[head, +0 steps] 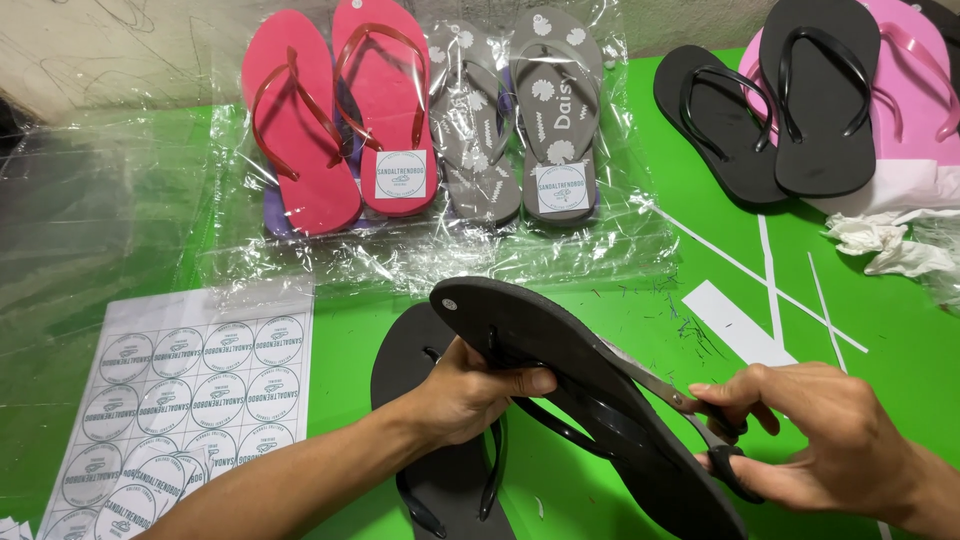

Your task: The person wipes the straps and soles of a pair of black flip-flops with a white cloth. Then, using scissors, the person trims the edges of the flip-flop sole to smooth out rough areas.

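My left hand [470, 392] grips a black flip-flop [560, 350] by its edge and holds it tilted on its side above the green table [620, 300]. My right hand [810, 440] holds black-handled scissors [700, 415], whose blades reach in against the sandal's strap side. A second black flip-flop [420, 350] lies flat on the table under the left hand, partly hidden by it.
A sheet of round white stickers [190, 390] lies at the left. Bagged red flip-flops [340, 120] and grey flip-flops [520, 120] lie at the back. Loose black sandals [780, 110] on pink ones [920, 90], crumpled white paper [890, 245] and paper strips [735, 325] are at the right.
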